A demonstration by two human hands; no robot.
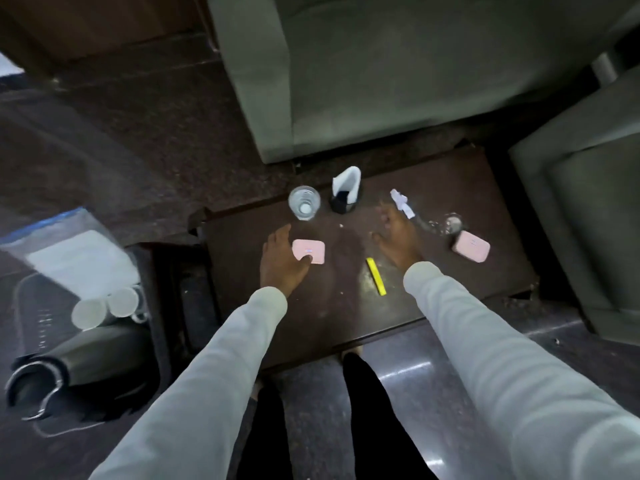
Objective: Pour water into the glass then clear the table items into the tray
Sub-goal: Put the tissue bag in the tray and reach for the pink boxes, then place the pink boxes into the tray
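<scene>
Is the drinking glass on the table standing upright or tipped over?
Upright. The glass stands on the table beside the napkin holder; the camera looks down through its round open rim to its base.

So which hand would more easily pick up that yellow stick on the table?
Probably the right hand: the yellow stick lies just beside its wrist, while the left hand is farther off and already touching a pink case.
</scene>
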